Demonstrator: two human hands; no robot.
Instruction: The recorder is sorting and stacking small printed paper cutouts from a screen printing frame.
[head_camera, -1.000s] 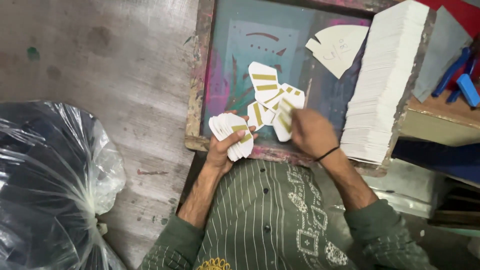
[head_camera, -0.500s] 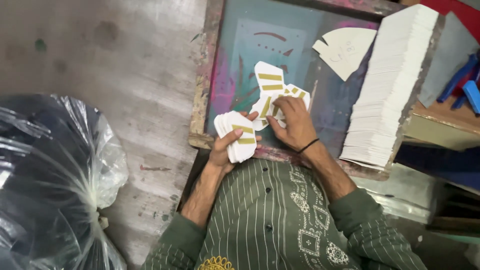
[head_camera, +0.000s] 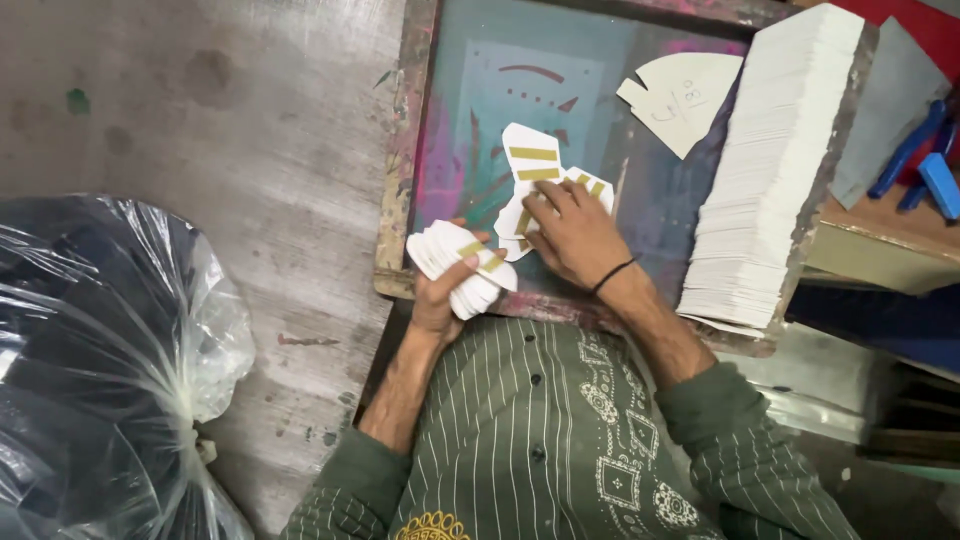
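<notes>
Left hand (head_camera: 440, 295) has its grip clamped on a stack (head_camera: 462, 265) of cards. Loose cards (head_camera: 535, 175) lie at its 1 o'clock on the frame (head_camera: 400, 200), under the right hand (head_camera: 572, 235), fingers flat, nearer.

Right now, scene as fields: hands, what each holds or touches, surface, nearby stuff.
left hand: grips a fanned stack of white cut cards with gold stripes
right hand: flat on loose gold-striped cards lying on the frame
surface: printing screen frame, teal mesh stained pink
right of frame: tall pile of blank white cards
upper frame: loose fan-shaped cutout
left: tied clear plastic bag on the floor
</notes>
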